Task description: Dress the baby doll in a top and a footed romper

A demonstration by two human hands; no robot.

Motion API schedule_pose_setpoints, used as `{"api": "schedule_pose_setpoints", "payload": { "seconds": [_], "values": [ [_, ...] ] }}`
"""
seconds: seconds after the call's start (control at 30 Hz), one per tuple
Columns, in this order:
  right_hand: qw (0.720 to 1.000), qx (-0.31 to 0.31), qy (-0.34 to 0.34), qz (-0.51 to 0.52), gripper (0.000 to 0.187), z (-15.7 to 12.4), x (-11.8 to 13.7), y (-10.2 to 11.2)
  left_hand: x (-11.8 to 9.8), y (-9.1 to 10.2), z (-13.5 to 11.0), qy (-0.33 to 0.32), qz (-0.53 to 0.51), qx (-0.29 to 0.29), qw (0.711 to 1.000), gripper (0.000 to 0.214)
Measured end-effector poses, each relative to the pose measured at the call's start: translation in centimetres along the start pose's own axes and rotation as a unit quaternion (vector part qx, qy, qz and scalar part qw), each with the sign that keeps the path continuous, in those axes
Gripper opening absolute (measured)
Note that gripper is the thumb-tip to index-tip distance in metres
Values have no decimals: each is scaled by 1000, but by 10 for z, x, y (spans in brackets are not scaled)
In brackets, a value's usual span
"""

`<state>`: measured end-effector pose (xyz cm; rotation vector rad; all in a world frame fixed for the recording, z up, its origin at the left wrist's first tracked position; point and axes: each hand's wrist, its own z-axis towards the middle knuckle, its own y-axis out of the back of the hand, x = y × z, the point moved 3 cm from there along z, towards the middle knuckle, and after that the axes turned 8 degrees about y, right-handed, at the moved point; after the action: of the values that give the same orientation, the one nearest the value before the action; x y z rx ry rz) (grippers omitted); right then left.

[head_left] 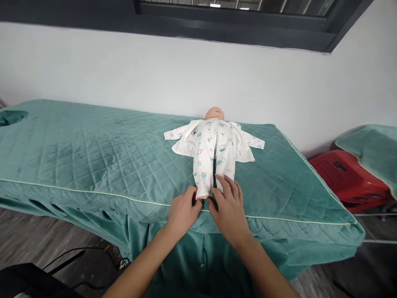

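Observation:
A baby doll [214,112] lies on its back on the green quilted bed cover [93,149], its head towards the wall. It wears white printed trousers [203,165] and an open white top [182,149] with its sleeves spread to both sides. At the bed's front edge, my left hand [182,211] pinches the left side of the left trouser cuff. My right hand [229,207] holds that cuff from the other side, its thumb and index finger close to the hem and its other fingers over the right trouser leg. The right cuff is hidden beneath those fingers. A little of the doll's foot shows at the left hem.
Behind the bed runs a white wall [124,70] below a dark window frame [217,29]. A red case [347,178] stands off the bed's right end, partly under green cloth [372,145]. Black cables [89,248] trail on the floor at lower left. The bed has a face hole [12,118] at far left.

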<state>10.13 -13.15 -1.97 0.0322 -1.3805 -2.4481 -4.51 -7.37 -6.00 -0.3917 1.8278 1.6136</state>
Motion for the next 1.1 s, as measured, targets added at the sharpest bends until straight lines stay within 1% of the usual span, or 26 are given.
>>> {"api": "schedule_pose_setpoints", "payload": {
  "seconds": [0.1,0.2,0.27,0.33,0.37,0.43,0.5,0.57,0.63,0.73,0.83,0.97,1.1],
  "values": [
    [1000,3,2,6,16,4,-2,-5,3,2,0,-4,-38,5,999,6],
    [1000,-12,11,23,17,2,-5,-3,4,4,-1,-15,-79,7,997,8],
    [999,-30,18,42,16,-1,-5,3,4,4,-3,-20,-98,-8,995,7],
    [996,-48,15,76,16,-5,-6,9,2,5,-6,-33,-118,-45,991,4],
    [993,-56,1,105,15,-8,-7,13,1,6,-8,-47,-127,-68,988,8],
    [977,-74,-57,190,14,-14,-13,20,-3,8,-13,-89,-134,-103,982,22],
    [946,-98,-131,281,16,-22,-21,25,-9,10,-17,-134,-115,-121,977,34],
    [918,-114,-184,333,22,-30,-31,27,-17,10,-19,-173,-81,-128,973,35],
    [908,-114,-212,342,26,-36,-38,25,-28,9,-17,-206,-46,-127,969,29],
    [908,-96,-243,326,27,-44,-44,16,-47,4,-8,-238,-4,-118,964,25],
    [915,-79,-250,307,24,-48,-45,5,-59,-2,1,-244,24,-119,962,21],
    [927,-76,-238,278,17,-48,-46,0,-63,-6,9,-239,30,-118,963,15],
    [931,-70,-226,279,7,-44,-49,3,-61,-3,7,-244,10,-120,962,12]
  ]
}}
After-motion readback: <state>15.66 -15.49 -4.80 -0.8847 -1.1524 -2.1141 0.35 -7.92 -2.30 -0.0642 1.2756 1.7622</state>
